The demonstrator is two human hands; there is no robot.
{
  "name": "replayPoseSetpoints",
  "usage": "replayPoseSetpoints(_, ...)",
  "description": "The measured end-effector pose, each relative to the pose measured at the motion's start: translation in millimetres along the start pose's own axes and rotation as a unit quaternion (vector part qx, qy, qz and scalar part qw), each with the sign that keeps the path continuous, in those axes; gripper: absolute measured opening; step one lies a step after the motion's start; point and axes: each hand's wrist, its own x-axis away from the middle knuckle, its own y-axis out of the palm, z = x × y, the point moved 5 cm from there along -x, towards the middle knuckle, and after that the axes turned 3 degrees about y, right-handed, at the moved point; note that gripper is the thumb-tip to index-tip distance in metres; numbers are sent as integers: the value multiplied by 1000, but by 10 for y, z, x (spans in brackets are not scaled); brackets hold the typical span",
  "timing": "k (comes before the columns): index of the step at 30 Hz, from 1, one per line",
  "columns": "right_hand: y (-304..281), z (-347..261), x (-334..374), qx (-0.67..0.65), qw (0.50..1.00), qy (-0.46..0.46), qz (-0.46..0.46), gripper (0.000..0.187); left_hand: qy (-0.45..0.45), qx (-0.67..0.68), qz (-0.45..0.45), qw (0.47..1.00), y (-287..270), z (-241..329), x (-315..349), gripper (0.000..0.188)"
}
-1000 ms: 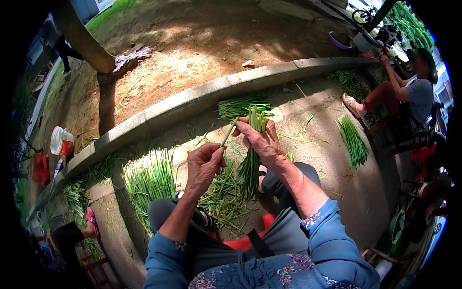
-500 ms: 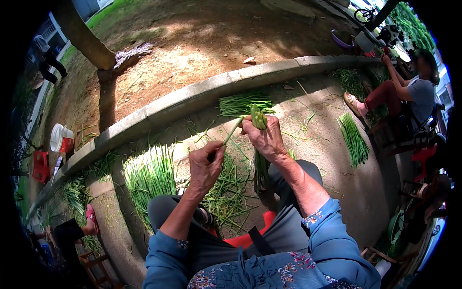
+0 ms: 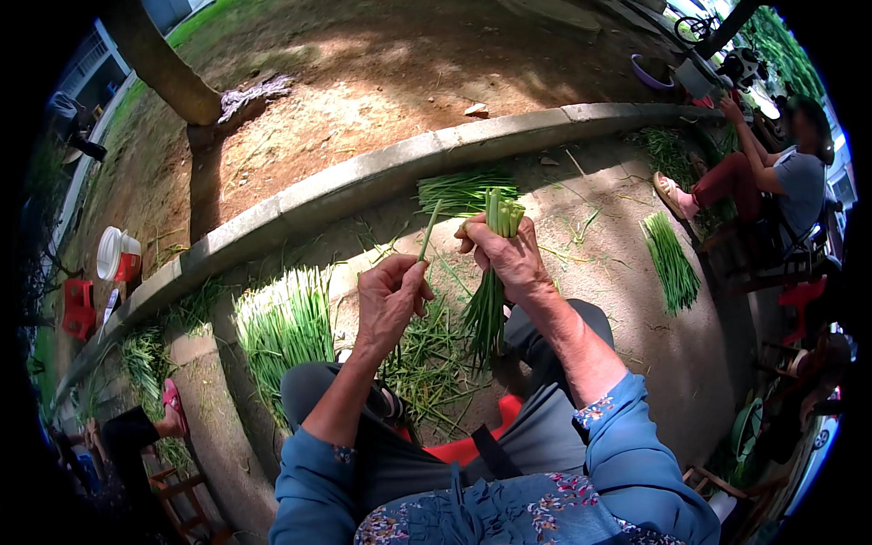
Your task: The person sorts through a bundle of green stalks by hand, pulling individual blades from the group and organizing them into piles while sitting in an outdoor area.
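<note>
My right hand [image 3: 510,262] is closed around a bunch of long green stalks [image 3: 484,313], like chives. Their pale, even ends stand up above my fist and the dark green leafy ends hang below it. To the left, my left hand [image 3: 386,304] pinches a single green stalk [image 3: 431,227] between thumb and fingers, pointing up and apart from the bunch. On the ground by my left knee lies a thick heap of stalks [image 3: 286,318]. Loose green scraps [image 3: 431,368] are scattered below my hands, between my legs.
Beyond my hands, a pile of stalks [image 3: 468,192] lies by a curved concrete kerb [image 3: 363,182]. Another bundle [image 3: 670,263] lies to the right, near a seated person [image 3: 790,182]. A white bucket [image 3: 113,254] and red stool [image 3: 78,309] stand at the left.
The stalk in my left hand has moved left, away from the bunch, and now points more upright. The bunch in my right hand has turned more upright, showing its hanging leaves.
</note>
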Motion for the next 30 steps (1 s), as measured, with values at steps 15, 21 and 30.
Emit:
replayPoseSetpoints(15,-21,5,-29,28,999,7,39,22,23,-50,-14,998,32,-56,8,17)
replayPoseSetpoints(21,21,-83,7,109,993,-35,18,21,16,-11,-19,1000,32,-13,14,18)
replayPoseSetpoints(30,22,-47,19,30,999,26,8,19,-39,28,-9,999,-19,-13,-8,19)
